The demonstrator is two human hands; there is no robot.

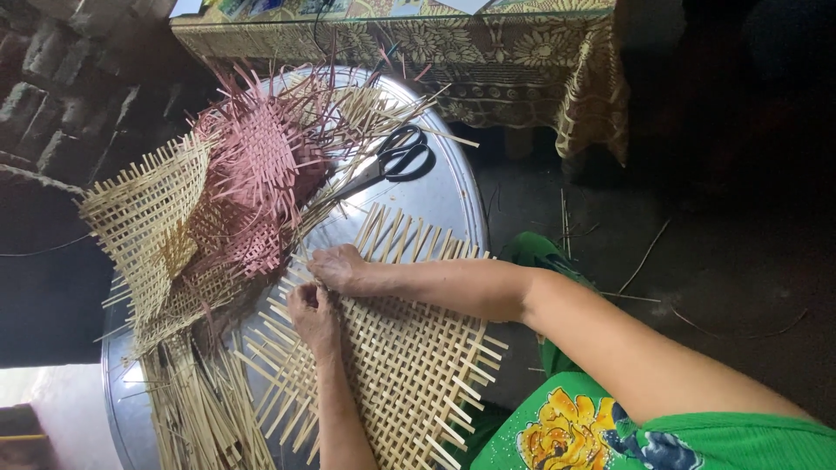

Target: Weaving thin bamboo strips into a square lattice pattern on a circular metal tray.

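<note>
A flat woven mat of pale bamboo strips (409,365) lies on a round metal tray (448,196), its loose strip ends sticking out all round. My right hand (335,265) rests at the mat's far edge with its fingers curled on a strip end. Just beside it, my left hand (312,318) pinches another strip at the same edge. The two hands nearly touch.
Black-handled scissors (396,157) lie on the tray beyond the mat. A pile of woven pieces, pink (261,165) and pale (148,218), sits at the tray's far side, with loose strips (205,409) beside it. A table with a patterned cloth (488,52) stands nearby.
</note>
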